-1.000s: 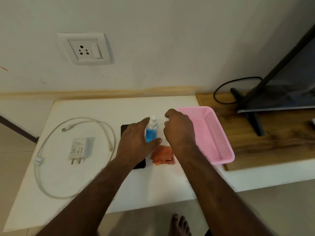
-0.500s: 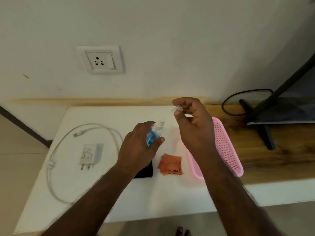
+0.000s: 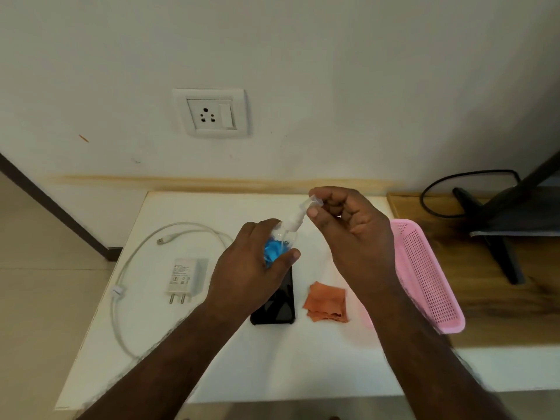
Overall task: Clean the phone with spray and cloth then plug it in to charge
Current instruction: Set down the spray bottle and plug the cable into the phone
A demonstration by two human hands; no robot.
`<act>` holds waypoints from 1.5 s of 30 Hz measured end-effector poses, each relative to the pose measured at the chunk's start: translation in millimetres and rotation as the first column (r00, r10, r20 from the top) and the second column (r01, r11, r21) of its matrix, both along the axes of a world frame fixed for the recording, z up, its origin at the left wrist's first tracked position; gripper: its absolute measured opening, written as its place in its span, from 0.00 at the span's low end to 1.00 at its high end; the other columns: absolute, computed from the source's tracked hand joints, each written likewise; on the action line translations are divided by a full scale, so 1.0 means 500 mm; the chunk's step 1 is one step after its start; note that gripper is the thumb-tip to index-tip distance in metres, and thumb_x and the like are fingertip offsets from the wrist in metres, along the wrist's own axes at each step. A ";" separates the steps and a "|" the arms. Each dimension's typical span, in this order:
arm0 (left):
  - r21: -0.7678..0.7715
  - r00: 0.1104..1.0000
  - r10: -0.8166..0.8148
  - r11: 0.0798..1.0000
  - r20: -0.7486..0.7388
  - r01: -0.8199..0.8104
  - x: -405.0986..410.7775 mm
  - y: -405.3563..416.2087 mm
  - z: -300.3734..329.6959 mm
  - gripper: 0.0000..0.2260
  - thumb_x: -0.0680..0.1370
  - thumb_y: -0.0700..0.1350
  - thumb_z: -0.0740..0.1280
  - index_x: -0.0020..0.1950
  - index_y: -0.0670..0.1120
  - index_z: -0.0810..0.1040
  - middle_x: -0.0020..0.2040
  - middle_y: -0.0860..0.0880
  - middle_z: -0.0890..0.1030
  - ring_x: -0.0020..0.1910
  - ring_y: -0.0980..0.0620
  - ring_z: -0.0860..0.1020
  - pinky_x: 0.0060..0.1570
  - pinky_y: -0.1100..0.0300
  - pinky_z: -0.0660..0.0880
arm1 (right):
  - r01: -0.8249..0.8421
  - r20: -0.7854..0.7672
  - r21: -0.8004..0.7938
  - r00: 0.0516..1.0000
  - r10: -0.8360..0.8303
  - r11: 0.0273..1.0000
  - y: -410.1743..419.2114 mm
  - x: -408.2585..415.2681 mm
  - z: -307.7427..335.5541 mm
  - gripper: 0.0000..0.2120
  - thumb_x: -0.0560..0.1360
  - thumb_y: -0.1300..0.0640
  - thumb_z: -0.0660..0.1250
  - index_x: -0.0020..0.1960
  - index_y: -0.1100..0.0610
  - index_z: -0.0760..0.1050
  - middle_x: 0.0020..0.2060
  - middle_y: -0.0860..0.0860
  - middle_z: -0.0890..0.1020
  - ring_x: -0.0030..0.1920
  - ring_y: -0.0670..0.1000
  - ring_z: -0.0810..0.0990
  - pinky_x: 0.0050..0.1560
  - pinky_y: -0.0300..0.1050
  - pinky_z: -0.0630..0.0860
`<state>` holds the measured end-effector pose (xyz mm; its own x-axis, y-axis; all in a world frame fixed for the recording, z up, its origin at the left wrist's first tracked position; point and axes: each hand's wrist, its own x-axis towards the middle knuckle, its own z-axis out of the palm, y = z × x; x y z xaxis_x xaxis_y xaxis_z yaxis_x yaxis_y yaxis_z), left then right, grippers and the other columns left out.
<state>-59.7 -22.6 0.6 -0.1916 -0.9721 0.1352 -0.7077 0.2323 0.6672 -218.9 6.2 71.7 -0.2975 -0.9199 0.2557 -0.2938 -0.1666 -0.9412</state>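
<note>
The left hand (image 3: pixel 247 268) curls its fingers (image 3: pixel 291 255) around the spray bottle (image 3: pixel 280 241), tilted above the far end of the phone (image 3: pixel 277 304). The right hand (image 3: pixel 348 234) pinches the clear cap (image 3: pixel 312 203) just off the nozzle. The phone lies flat mid-tabletop (image 3: pixel 272 374), the orange cloth (image 3: pixel 325 301) just right of it. Charger (image 3: pixel 183 278) and cable (image 3: pixel 121 286) lie left; the pink basket (image 3: pixel 430 280) sits right.

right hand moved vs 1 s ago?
Yes. The right hand has risen off the spray bottle, up and away from the orange cloth, pinching the clear cap.
</note>
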 end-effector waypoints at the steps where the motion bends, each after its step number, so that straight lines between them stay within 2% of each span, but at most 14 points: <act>1: -0.003 1.000 0.002 1.000 0.009 -0.002 0.002 0.000 -0.001 0.29 0.72 0.70 0.60 0.68 0.55 0.68 0.60 0.54 0.77 0.47 0.60 0.71 0.41 0.76 0.57 | 0.000 -0.009 0.000 1.000 0.000 1.000 -0.001 0.000 -0.002 0.11 0.76 0.58 0.70 0.58 0.52 0.79 0.50 0.42 0.84 0.51 0.40 0.82 0.50 0.30 0.76; 10: -0.052 0.999 -0.034 0.998 0.032 0.036 0.011 -0.002 0.005 0.26 0.75 0.66 0.65 0.68 0.54 0.70 0.59 0.52 0.77 0.48 0.59 0.72 0.42 0.74 0.61 | -0.058 -0.045 0.049 0.997 0.061 0.997 -0.010 0.001 -0.019 0.11 0.76 0.59 0.71 0.57 0.51 0.80 0.50 0.42 0.84 0.51 0.41 0.82 0.51 0.31 0.77; 16: -0.081 0.998 -0.048 0.995 0.034 0.050 0.012 -0.001 0.009 0.25 0.76 0.63 0.66 0.68 0.52 0.71 0.58 0.52 0.78 0.48 0.59 0.71 0.42 0.74 0.61 | -0.092 -0.120 0.037 0.988 0.096 0.995 -0.012 -0.003 -0.027 0.14 0.77 0.58 0.70 0.62 0.49 0.79 0.53 0.41 0.83 0.54 0.40 0.80 0.54 0.30 0.75; 19: -0.048 0.997 -0.035 0.998 0.062 0.038 0.010 0.002 0.006 0.25 0.76 0.64 0.66 0.69 0.53 0.71 0.60 0.53 0.80 0.48 0.60 0.70 0.43 0.68 0.63 | -0.093 -0.218 0.014 0.972 0.094 0.996 -0.014 0.000 -0.030 0.14 0.76 0.60 0.70 0.61 0.52 0.80 0.52 0.43 0.82 0.53 0.41 0.80 0.54 0.32 0.75; 21: -0.050 0.997 -0.022 0.998 0.073 0.025 0.010 0.005 0.005 0.25 0.76 0.63 0.66 0.68 0.53 0.71 0.59 0.53 0.81 0.47 0.60 0.70 0.45 0.63 0.65 | -0.085 -0.243 0.007 0.966 0.084 0.996 -0.017 0.002 -0.032 0.13 0.76 0.61 0.70 0.60 0.53 0.81 0.50 0.44 0.82 0.51 0.40 0.80 0.53 0.30 0.74; 25: -0.074 0.998 -0.018 0.997 0.060 0.022 0.009 0.006 0.006 0.23 0.76 0.60 0.68 0.67 0.51 0.72 0.57 0.53 0.81 0.46 0.59 0.71 0.46 0.61 0.67 | -0.055 -0.245 0.038 0.968 0.062 0.998 -0.017 0.006 -0.033 0.12 0.75 0.59 0.71 0.59 0.53 0.81 0.48 0.42 0.81 0.49 0.38 0.79 0.51 0.25 0.72; 28: -0.063 0.999 -0.015 0.998 0.051 0.018 0.006 0.007 0.002 0.25 0.76 0.62 0.67 0.69 0.50 0.72 0.60 0.51 0.81 0.49 0.56 0.75 0.48 0.60 0.67 | -0.032 -0.230 0.057 0.972 0.045 0.998 -0.018 0.011 -0.035 0.12 0.75 0.56 0.71 0.58 0.53 0.81 0.47 0.40 0.81 0.49 0.34 0.78 0.48 0.22 0.70; 31: -0.007 0.999 -0.019 1.000 0.027 0.019 -0.004 0.008 0.001 0.31 0.74 0.67 0.61 0.71 0.51 0.71 0.63 0.52 0.80 0.56 0.50 0.79 0.51 0.61 0.67 | -0.018 -0.218 0.056 0.976 0.030 0.998 -0.018 0.013 -0.041 0.12 0.76 0.55 0.71 0.60 0.51 0.80 0.48 0.40 0.82 0.49 0.34 0.78 0.47 0.23 0.71; 34: -0.021 0.996 -0.042 0.999 -0.084 0.041 -0.010 0.008 0.007 0.31 0.73 0.67 0.59 0.70 0.51 0.71 0.58 0.54 0.79 0.55 0.51 0.79 0.49 0.66 0.69 | -0.062 -0.076 0.132 0.995 0.072 0.989 -0.015 0.016 -0.051 0.22 0.73 0.48 0.73 0.65 0.45 0.74 0.53 0.40 0.82 0.52 0.36 0.79 0.45 0.27 0.75; 36: -0.051 0.988 -0.050 0.998 -0.149 0.043 -0.009 0.004 0.009 0.30 0.73 0.65 0.60 0.70 0.51 0.71 0.58 0.53 0.80 0.52 0.52 0.78 0.46 0.66 0.69 | -0.096 -0.047 0.184 0.993 0.107 0.978 -0.013 0.020 -0.057 0.28 0.68 0.42 0.74 0.66 0.44 0.71 0.53 0.39 0.82 0.52 0.37 0.80 0.44 0.29 0.77; 38: -0.048 0.982 -0.049 0.998 -0.184 0.041 -0.008 0.000 0.009 0.30 0.74 0.66 0.60 0.72 0.52 0.70 0.60 0.53 0.80 0.51 0.55 0.77 0.45 0.67 0.70 | -0.095 -0.086 0.182 0.990 0.112 0.979 -0.013 0.021 -0.061 0.24 0.69 0.44 0.75 0.62 0.44 0.74 0.50 0.36 0.82 0.48 0.37 0.81 0.42 0.28 0.75; 40: -0.009 0.974 -0.059 0.998 -0.219 0.058 -0.011 -0.001 0.007 0.32 0.73 0.67 0.59 0.73 0.53 0.69 0.62 0.53 0.80 0.54 0.55 0.78 0.49 0.65 0.72 | -0.067 -0.138 0.174 0.986 0.092 0.983 -0.016 0.018 -0.061 0.18 0.70 0.46 0.75 0.58 0.43 0.76 0.47 0.34 0.82 0.46 0.36 0.81 0.40 0.27 0.75; 43: 0.049 0.971 -0.083 0.994 -0.225 0.096 -0.019 0.001 0.000 0.36 0.71 0.66 0.61 0.77 0.55 0.64 0.66 0.52 0.78 0.58 0.54 0.78 0.51 0.72 0.68 | -0.026 -0.198 0.179 0.978 0.062 0.983 -0.017 0.013 -0.064 0.16 0.69 0.44 0.75 0.55 0.42 0.75 0.45 0.33 0.81 0.45 0.36 0.81 0.38 0.28 0.76; 45: 0.106 0.970 -0.105 0.986 -0.218 0.130 -0.023 -0.003 -0.003 0.42 0.68 0.68 0.63 0.79 0.57 0.56 0.70 0.52 0.75 0.62 0.52 0.77 0.56 0.67 0.71 | 0.001 -0.218 0.184 0.975 0.040 0.983 -0.018 0.007 -0.067 0.16 0.68 0.43 0.74 0.53 0.41 0.74 0.44 0.30 0.80 0.44 0.34 0.80 0.36 0.26 0.75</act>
